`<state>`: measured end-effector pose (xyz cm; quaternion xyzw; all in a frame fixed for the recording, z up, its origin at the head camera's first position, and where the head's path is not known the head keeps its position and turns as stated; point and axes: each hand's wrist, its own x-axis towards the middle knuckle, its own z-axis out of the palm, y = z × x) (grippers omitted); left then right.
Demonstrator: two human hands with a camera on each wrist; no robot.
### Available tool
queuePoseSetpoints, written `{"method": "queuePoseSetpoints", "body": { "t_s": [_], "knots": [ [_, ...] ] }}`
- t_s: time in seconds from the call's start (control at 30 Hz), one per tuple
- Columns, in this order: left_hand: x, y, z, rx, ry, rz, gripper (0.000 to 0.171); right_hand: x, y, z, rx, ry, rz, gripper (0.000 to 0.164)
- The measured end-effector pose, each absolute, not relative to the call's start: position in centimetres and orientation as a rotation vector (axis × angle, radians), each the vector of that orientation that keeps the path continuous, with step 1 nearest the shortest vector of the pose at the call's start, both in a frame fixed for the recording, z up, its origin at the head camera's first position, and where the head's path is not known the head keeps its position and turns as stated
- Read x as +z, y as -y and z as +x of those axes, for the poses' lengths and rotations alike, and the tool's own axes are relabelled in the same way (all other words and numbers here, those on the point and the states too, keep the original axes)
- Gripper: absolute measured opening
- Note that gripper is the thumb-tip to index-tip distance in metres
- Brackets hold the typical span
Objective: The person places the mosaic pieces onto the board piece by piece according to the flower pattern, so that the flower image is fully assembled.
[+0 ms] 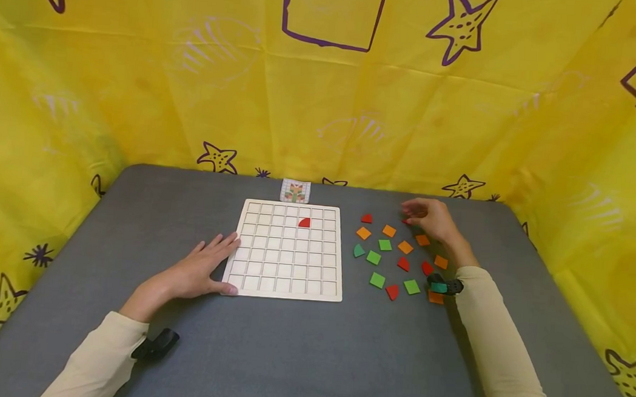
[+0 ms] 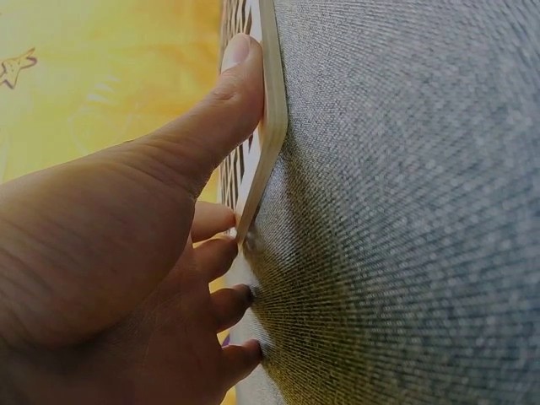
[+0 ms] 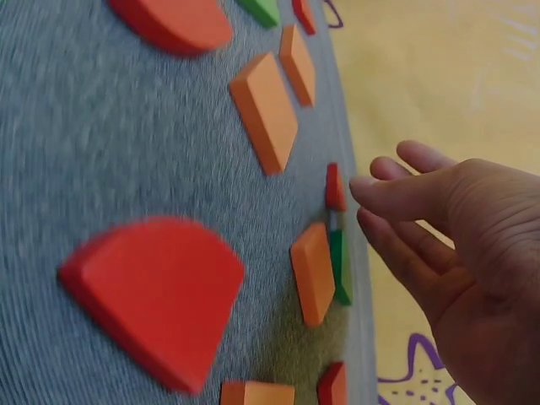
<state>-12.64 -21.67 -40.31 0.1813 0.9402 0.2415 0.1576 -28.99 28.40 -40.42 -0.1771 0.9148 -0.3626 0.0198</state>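
A pale wooden grid board (image 1: pixel 285 295) lies flat on the grey table. One red quarter-circle tile (image 1: pixel 305 222) sits in a square of its upper right part. My left hand (image 1: pixel 199 270) rests at the board's left edge, fingers spread, with the thumb (image 2: pixel 240 84) on the near corner. Over the far side of the scattered tiles hovers my right hand (image 1: pixel 431 220), loosely bent. In the right wrist view, its thumb and fingers stand apart with nothing between them. A small red tile (image 3: pixel 335 187) lies just past the thumb tip, close to a green tile (image 3: pixel 340 268).
Several orange (image 1: pixel 405 247), green (image 1: pixel 377 280) and red tiles (image 1: pixel 392 292) lie loose right of the board. A small card with a coloured grid picture (image 1: pixel 295 191) lies behind the board. A yellow cloth (image 1: pixel 312 113) with sea drawings hangs round the table.
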Motion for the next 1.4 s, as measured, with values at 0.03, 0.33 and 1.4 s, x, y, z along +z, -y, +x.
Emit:
{"method": "queuePoseSetpoints", "body": {
  "t_s": [0.03,0.33,1.4],
  "knots": [
    [-40.3,21.7,-12.7,0.692,-2.690,0.522,0.106,-40.4,-28.6,-29.0,-1.106,-2.840,-0.549,0.034],
    [-40.3,21.7,-12.7,0.695,-2.691,0.518,0.106,-40.6,-29.0,-29.0,-1.041,-2.801,-0.561,0.038],
    [-40.2,21.6,-12.6,0.711,-2.687,0.511,0.106,-40.1,-29.6,-28.9,-0.996,-2.797,-0.601,0.036]
  ]
}}
